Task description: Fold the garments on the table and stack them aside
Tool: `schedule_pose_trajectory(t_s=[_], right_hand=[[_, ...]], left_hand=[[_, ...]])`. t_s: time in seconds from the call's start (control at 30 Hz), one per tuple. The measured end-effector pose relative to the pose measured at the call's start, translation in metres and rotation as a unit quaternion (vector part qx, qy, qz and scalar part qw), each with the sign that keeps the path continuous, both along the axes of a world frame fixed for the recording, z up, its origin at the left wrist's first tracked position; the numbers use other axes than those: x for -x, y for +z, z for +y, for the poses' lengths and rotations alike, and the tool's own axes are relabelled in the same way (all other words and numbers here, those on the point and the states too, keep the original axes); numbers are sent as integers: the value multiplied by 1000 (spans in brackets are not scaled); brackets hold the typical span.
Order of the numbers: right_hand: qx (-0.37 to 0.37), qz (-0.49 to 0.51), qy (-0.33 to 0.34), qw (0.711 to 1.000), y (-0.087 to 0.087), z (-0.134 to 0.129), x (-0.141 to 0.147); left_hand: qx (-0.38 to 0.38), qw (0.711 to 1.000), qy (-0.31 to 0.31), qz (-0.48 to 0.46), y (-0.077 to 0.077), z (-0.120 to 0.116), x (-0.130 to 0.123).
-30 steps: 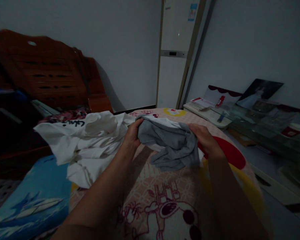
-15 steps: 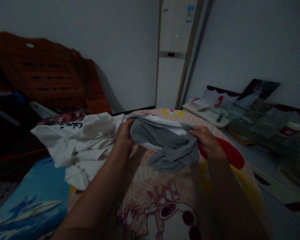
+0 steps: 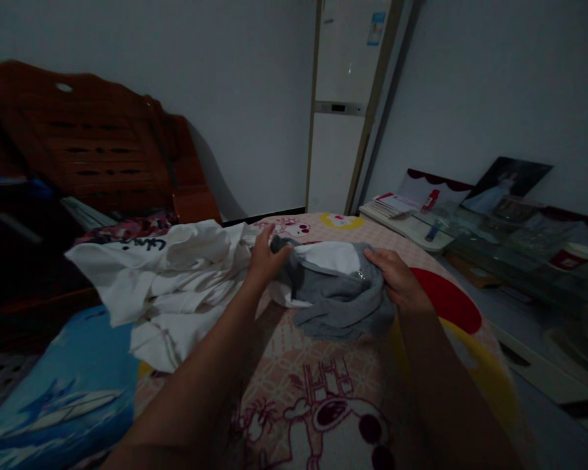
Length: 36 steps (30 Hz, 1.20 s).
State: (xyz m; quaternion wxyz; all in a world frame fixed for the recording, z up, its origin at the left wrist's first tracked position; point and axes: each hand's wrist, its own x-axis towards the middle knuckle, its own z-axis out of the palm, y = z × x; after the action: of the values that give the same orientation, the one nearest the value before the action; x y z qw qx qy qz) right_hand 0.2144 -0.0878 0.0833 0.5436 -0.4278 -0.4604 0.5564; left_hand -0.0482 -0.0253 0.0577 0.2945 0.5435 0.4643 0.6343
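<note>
A grey and white garment (image 3: 345,313) with a small zipper lies bunched over a pink patterned cloth (image 3: 284,372). My right hand (image 3: 396,274) pinches its upper right corner. At its left end is my left hand (image 3: 268,258), fingers apart, thumb pointing right over the grey edge; the fingertips are not wrapped round the fabric. A crumpled white garment (image 3: 191,281) with black lettering spreads to the left, partly behind my left forearm.
A blue printed cushion (image 3: 73,391) is at the lower left, with a carved wooden seat (image 3: 98,143) behind. On the right stands a glass-topped table (image 3: 514,241) holding papers and cups. A tall white cabinet unit (image 3: 336,163) stands at the back.
My left hand has opened off the grey edge and shifted slightly right. The garment's left end has dropped and folded inward. My right hand keeps its pinch, a little further left.
</note>
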Motion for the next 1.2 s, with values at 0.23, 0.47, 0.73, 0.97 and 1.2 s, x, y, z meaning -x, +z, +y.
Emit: schedule_pose_trajectory(t_s=[0.23, 0.47, 0.73, 0.97, 1.2], right_hand=[[-15, -13, 52, 998, 1, -4, 16], [9, -40, 93, 995, -4, -7, 18], [-79, -119, 129, 981, 4, -7, 14], [-221, -285, 51, 931, 7, -8, 23], [-176, -389, -63, 902, -15, 13, 7]], left_hand=[[-29, 936, -318, 148, 7, -42, -48], [19, 913, -374, 160, -9, -42, -58], [32, 966, -252, 56, -2, -36, -55], [36, 985, -171, -12, 13, -36, -45], [118, 943, -223, -215, 9, -22, -30]])
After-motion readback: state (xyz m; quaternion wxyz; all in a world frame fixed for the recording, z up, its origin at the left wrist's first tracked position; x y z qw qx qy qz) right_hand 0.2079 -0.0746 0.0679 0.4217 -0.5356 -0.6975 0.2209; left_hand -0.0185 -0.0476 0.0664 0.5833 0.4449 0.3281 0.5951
